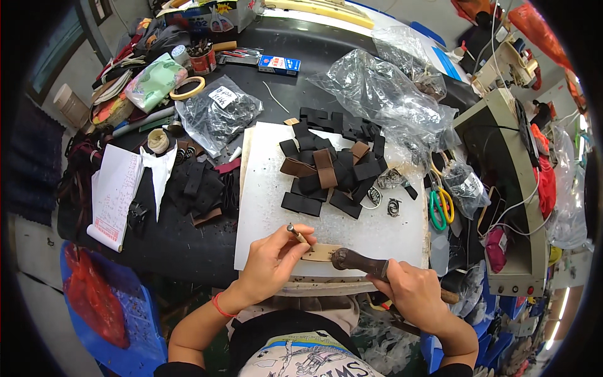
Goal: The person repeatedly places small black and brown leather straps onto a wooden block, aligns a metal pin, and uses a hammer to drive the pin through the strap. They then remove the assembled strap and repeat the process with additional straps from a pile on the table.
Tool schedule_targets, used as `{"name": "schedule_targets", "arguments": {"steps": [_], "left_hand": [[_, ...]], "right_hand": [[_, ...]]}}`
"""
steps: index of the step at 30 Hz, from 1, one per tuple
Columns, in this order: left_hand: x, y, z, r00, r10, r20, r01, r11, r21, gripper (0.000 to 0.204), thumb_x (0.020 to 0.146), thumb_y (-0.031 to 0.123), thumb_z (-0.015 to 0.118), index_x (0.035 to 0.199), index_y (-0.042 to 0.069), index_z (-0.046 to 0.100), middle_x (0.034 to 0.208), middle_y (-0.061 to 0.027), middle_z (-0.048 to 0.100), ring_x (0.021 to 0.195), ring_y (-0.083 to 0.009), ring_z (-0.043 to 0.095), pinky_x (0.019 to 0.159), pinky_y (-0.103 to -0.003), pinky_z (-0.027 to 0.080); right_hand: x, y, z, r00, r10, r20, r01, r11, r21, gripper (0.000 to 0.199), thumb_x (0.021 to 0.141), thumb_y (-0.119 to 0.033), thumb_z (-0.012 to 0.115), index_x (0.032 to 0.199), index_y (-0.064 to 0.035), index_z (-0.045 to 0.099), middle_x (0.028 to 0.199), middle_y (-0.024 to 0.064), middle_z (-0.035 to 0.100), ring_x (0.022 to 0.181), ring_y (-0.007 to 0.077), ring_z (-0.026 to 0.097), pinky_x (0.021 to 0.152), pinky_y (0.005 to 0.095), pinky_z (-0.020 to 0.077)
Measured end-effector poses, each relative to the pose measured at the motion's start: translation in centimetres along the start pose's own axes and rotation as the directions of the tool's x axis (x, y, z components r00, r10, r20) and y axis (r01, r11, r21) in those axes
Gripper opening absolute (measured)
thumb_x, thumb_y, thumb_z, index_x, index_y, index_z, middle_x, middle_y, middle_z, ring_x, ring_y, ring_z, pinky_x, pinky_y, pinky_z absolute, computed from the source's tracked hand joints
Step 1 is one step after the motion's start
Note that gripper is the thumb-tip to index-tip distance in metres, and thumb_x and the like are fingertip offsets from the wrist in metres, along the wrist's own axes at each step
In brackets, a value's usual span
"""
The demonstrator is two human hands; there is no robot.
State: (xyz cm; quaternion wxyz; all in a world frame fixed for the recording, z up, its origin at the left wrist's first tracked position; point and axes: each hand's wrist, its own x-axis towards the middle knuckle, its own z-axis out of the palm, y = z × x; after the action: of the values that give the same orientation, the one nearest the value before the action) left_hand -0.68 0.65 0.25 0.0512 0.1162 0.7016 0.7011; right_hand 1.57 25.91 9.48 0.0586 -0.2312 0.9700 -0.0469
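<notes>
My left hand (269,262) pinches a slim metal punch (293,230) between thumb and fingers. Its lower end meets a short tan strip (323,252) with small dark marks, lying near the front edge of a white board (402,235). My right hand (418,290) is wrapped round a dark brown mallet (359,262), its rounded end beside the punch, over the strip's right part. Beyond my hands, black strap pieces (301,203) and several brown strap pieces (325,168) are heaped on the board. Small metal rings (393,207) lie at the heap's right.
Green and yellow scissors (438,210) lie right of the board, near a grey machine housing (534,251). Clear plastic bags (370,88) cover the back right. Left are a notebook (116,195), black pieces (200,188) and a tape roll (187,88). A blue stool (141,314) stands lower left.
</notes>
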Motion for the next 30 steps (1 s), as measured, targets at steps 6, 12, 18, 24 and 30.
{"name": "schedule_targets", "arguments": {"steps": [6, 12, 18, 24, 30], "left_hand": [[0.1, 0.0, -0.2, 1.000, -0.001, 0.018, 0.000, 0.999, 0.051, 0.023, 0.093, -0.003, 0.057, 0.116, 0.000, 0.057, 0.098, -0.0136, 0.070, 0.089, -0.0212, 0.071, 0.079, -0.031, 0.057], [-0.5, -0.4, 0.6, 0.958, 0.269, 0.095, -0.284, 0.865, 0.413, 0.022, 0.088, -0.004, 0.060, 0.110, 0.001, 0.057, 0.100, -0.0146, 0.067, 0.081, -0.0302, 0.070, 0.069, -0.034, 0.057], [-0.5, -0.1, 0.6, 0.928, 0.316, 0.197, -0.372, 0.798, 0.474, 0.040, 0.078, -0.008, 0.055, 0.116, 0.002, 0.054, 0.099, -0.0142, 0.063, 0.073, -0.0338, 0.066, 0.059, -0.038, 0.055], [-0.4, 0.1, 0.9, 0.910, 0.352, 0.220, -0.414, 0.747, 0.520, 0.045, 0.074, -0.008, 0.054, 0.118, 0.002, 0.054, 0.095, -0.0132, 0.062, 0.071, -0.0326, 0.065, 0.057, -0.038, 0.055], [0.4, -0.3, 1.3, 0.980, 0.132, -0.151, -0.068, 0.928, 0.366, 0.014, 0.089, 0.005, 0.066, 0.101, -0.001, 0.061, 0.092, -0.0154, 0.064, 0.071, -0.0286, 0.066, 0.064, -0.034, 0.053]], "right_hand": [[-0.1, 0.0, -0.2, 1.000, 0.010, 0.019, -0.010, 1.000, -0.003, 0.036, 0.085, -0.032, 0.072, 0.074, -0.0061, 0.049, 0.059, 0.0082, 0.056, 0.047, 0.0286, 0.057, 0.042, 0.0388, 0.0440], [-0.1, 0.3, 0.0, 1.000, 0.017, -0.008, -0.016, 0.998, 0.054, 0.035, 0.084, -0.033, 0.073, 0.076, -0.0070, 0.051, 0.060, 0.0078, 0.055, 0.049, 0.0279, 0.059, 0.044, 0.0383, 0.0448], [-0.7, 1.3, -3.5, 0.853, 0.314, -0.417, 0.140, 0.632, 0.762, 0.032, 0.086, -0.028, 0.073, 0.082, -0.0013, 0.056, 0.063, 0.0114, 0.055, 0.052, 0.0223, 0.057, 0.049, 0.0372, 0.0447], [2.3, 2.2, -0.8, 0.926, -0.194, -0.322, 0.196, 0.980, -0.027, 0.029, 0.086, -0.028, 0.073, 0.093, -0.0030, 0.061, 0.063, 0.0134, 0.058, 0.046, 0.0288, 0.055, 0.045, 0.0358, 0.0443], [1.2, 0.5, 0.8, 0.995, -0.090, -0.037, 0.092, 0.994, 0.062, 0.031, 0.084, -0.031, 0.074, 0.083, -0.0042, 0.059, 0.061, 0.0115, 0.059, 0.051, 0.0303, 0.060, 0.047, 0.0401, 0.0450]]}}
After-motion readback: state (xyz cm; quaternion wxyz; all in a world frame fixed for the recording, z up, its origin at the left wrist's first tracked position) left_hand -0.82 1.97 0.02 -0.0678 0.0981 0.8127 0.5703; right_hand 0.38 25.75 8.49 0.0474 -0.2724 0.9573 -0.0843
